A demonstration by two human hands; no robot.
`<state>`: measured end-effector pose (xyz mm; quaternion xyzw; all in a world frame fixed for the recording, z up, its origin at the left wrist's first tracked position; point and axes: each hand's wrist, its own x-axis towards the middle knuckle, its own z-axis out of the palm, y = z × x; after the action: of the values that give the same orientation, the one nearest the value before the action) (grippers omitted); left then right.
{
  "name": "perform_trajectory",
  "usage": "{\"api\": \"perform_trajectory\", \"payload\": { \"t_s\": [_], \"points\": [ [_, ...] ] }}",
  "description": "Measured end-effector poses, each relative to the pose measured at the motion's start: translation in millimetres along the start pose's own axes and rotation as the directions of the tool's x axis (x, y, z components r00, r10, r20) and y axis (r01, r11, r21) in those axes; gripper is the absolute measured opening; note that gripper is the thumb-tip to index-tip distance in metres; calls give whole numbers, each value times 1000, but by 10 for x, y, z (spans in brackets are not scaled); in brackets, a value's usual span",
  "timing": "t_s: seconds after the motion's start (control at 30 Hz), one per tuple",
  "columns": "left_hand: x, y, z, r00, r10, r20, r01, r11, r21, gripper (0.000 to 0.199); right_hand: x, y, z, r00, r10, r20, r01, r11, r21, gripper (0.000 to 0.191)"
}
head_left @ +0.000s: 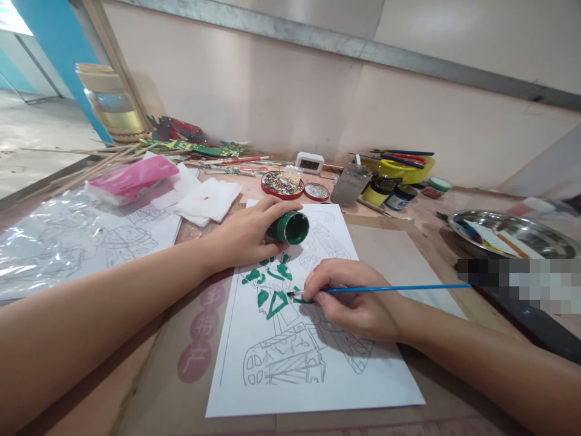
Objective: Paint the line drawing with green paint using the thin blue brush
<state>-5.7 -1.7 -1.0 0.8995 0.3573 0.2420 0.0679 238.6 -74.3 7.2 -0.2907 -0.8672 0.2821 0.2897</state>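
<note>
My left hand (249, 233) is wrapped around a small jar of green paint (296, 227), tilted so that its open mouth faces me. The hand rests over the upper left part of a white sheet with a line drawing (281, 396). In my right hand (351, 297) is a thin blue paintbrush (399, 288), pinched near the bristle end. The brush's dark tip touches or hovers just over the drawing, beside several green painted patches (276, 303). Other outlined shapes on the sheet are unpainted, and my right hand covers part of them.
Under the sheet lies a printed cardboard (167, 387). At the left are plastic-covered drawings (68, 248), a pink tissue pack (136, 178) and white tissues (209, 200). Behind stand bead trays (282, 184), a cup of cloudy water (350, 184) and paint jars (399, 198). A metal bowl (544, 233) sits right.
</note>
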Motion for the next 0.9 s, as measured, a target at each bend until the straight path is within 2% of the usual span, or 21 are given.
{"api": "perform_trajectory", "payload": {
  "t_s": [0.2,0.6,0.8,0.9],
  "points": [
    [0,-4,-3,1000,2,0,-2,1000,11,71,3,-1,-27,998,-43,39,43,999,-2,23],
    [1,3,-6,1000,0,3,0,1000,15,70,-3,-6,-16,1000,22,1,-22,999,38,22],
    [1,6,-6,1000,-2,-2,2,1000,13,71,3,-25,-47,998,-53,32,50,996,71,23],
    [-1,8,-11,1000,-9,3,9,1000,20,71,1,-9,-52,999,-45,17,44,996,73,21]
  ]
}}
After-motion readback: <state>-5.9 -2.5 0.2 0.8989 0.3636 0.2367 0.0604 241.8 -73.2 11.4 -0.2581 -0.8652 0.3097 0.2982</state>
